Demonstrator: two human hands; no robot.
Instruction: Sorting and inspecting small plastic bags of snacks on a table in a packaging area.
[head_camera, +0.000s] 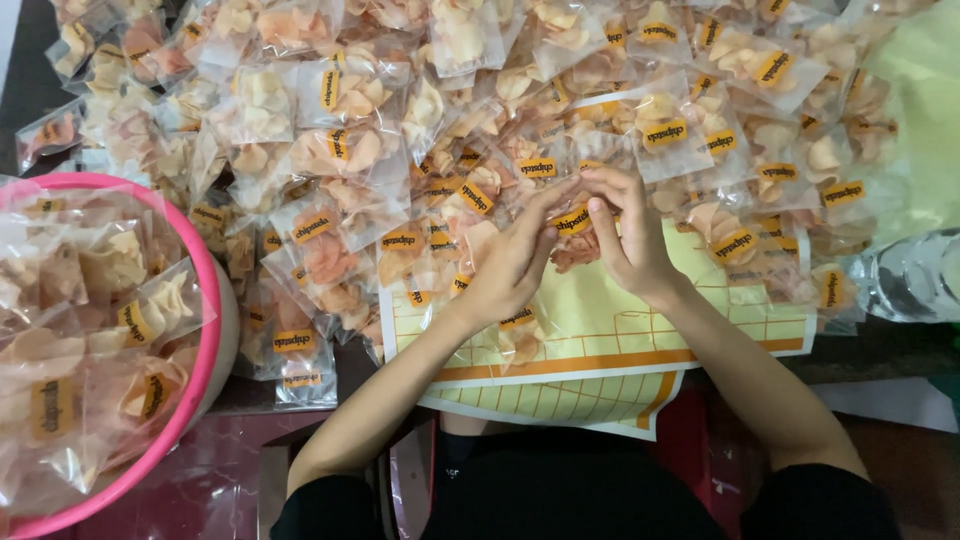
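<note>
Mid-frame, I see my left hand (510, 262) and right hand (625, 235) pinch a yellow sticker (572, 220) above a snack bag (578, 250); skewed pressing could crease it.

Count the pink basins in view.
1: a round pink plastic basin at the left edge, filled with clear packets of chips. Others may lie outside the picture.

Packets (480, 130) heaped behind sheet (620, 320); basin (205, 300) at left
</note>
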